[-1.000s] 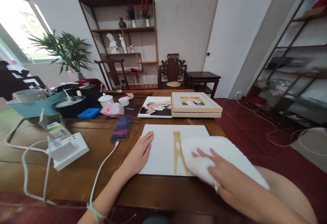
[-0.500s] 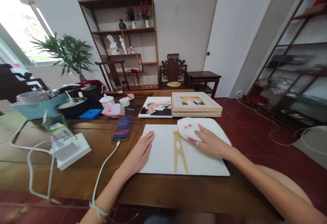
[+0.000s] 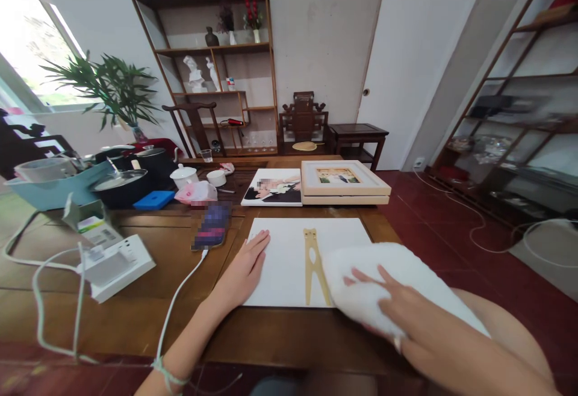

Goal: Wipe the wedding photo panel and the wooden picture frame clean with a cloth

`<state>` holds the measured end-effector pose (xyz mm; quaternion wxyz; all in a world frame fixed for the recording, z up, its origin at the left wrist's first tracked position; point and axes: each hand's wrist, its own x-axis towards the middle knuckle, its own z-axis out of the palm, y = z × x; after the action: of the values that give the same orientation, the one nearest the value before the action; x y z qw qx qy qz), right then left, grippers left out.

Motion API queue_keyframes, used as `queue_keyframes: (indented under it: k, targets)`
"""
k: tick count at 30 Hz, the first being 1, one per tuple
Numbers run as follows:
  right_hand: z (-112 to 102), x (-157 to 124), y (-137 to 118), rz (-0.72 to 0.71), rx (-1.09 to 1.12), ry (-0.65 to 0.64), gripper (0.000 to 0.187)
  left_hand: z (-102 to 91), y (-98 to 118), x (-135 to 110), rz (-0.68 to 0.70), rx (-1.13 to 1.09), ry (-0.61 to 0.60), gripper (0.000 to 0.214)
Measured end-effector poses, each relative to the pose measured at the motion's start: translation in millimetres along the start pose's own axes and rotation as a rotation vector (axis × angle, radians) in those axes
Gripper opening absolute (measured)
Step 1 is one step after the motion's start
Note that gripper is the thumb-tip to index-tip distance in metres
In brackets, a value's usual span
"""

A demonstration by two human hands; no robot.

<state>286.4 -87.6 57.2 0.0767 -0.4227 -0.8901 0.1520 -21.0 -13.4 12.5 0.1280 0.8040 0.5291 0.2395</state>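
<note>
A white rectangular panel (image 3: pixel 280 269) lies flat on the wooden table, with a gold-coloured, A-shaped stand leg (image 3: pixel 311 266) fixed along its middle. My left hand (image 3: pixel 250 263) rests on the panel's left edge, palm down and fingers stretched out. Over the panel's lower right side, my right hand (image 3: pixel 388 306) grips a fluffy white cloth (image 3: pixel 397 257), somewhat blurred by motion. The cloth covers that corner and hangs past the edge towards my lap.
Beyond the panel lie a photo panel (image 3: pixel 272 187) and light wooden picture frames (image 3: pixel 345 182). A phone (image 3: pixel 211 226) on a white cable is left of my left hand. Further left are a white power strip (image 3: pixel 121 266), a blue box (image 3: pixel 154 200), a dark pan (image 3: pixel 120 188) and a teapot (image 3: pixel 183 175).
My right hand has pulled the cloth from the panel's upper right down towards me, over its lower right corner. My left hand stays on the left edge.
</note>
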Motion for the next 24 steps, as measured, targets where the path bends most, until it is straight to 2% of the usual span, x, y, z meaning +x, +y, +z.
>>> queue_keyframes:
  k: [3, 6, 8, 12, 15, 17, 20, 24]
  targets:
    - [10, -18, -5, -0.034, 0.037, -0.022, 0.034, 0.1, -1, -1, 0.007, 0.002, -0.003, 0.043]
    - [7, -11, 0, -0.014, 0.041, -0.022, 0.031, -0.7, -1, -1, 0.01, 0.01, -0.019, 0.043]
    - [1, 7, 7, 0.026, 0.019, -0.007, 0.031, -1.5, -2, -1, 0.01, 0.012, -0.033, 0.044]
    - [-7, 65, 26, 0.052, -0.044, 0.057, 0.029, -2.7, -1, -1, 0.009, 0.003, -0.046, 0.044]
    - [-2, 101, 36, 0.065, -0.084, 0.134, 0.032, -2.8, -2, -2, 0.009, -0.004, -0.05, 0.044]
    - [5, 109, 37, 0.069, -0.11, 0.161, 0.032, -2.3, -3, -2, 0.013, -0.01, -0.042, 0.044]
    - [15, 95, 23, 0.043, -0.122, 0.155, 0.027, -1.3, -3, -2, 0.017, -0.021, -0.02, 0.044]
    - [29, 50, -15, 0.01, -0.104, 0.075, 0.022, 0.1, -3, -1, 0.001, -0.026, -0.018, 0.044]
